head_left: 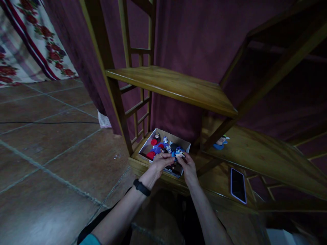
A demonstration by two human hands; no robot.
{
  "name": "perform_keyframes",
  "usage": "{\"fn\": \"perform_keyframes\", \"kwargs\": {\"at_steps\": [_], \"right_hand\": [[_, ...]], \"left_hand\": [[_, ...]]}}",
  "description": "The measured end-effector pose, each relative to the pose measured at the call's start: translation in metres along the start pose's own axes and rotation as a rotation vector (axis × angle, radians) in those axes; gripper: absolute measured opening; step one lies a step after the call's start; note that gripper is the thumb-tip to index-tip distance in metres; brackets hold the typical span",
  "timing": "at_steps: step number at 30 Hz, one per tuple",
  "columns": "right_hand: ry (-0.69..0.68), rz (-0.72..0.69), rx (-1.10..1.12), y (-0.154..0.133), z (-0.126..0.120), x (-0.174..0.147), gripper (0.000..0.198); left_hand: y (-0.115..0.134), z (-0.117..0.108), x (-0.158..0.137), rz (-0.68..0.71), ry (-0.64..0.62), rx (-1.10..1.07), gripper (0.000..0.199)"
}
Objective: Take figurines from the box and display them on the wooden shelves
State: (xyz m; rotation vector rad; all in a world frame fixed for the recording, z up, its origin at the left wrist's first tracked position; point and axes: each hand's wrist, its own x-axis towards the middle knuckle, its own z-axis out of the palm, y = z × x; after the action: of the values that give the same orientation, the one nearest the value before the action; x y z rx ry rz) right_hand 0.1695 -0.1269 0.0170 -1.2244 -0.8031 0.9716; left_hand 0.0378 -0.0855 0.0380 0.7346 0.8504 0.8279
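Note:
Over the front right part of an open cardboard box (184, 144), both hands meet at a small toy figurine (180, 154) with blue and pale parts. My left hand (162, 162), with a black band on its wrist, has its fingers closed at the figurine's left side. My right hand (189, 167) pinches the figurine from the right. Fingertips hide part of it. Inside the box lie several more little figurines (165, 140) and red discs (151, 155), some blue or purple pieces among them.
The box rests on the low board of a wooden shelf unit (163, 81). To the right, another figurine on a blue base (220, 142) stands on a higher board. A phone (237, 185) lies on the lower right board. Purple curtain (194, 44) hangs behind.

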Motion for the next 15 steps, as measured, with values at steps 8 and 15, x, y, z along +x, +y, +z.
{"fn": "perform_keyframes", "kwargs": {"at_steps": [8,15], "right_hand": [[-0.036,-0.071,-0.119,0.0001,-0.0056,0.0032,0.035],[-0.116,-0.097,-0.219,-0.0042,-0.0102,0.0009,0.031]], "left_hand": [[-0.0019,-0.0010,-0.0001,-0.041,0.030,-0.128,0.020],[-0.0026,-0.0054,-0.0002,-0.135,0.003,-0.219,0.012]]}}
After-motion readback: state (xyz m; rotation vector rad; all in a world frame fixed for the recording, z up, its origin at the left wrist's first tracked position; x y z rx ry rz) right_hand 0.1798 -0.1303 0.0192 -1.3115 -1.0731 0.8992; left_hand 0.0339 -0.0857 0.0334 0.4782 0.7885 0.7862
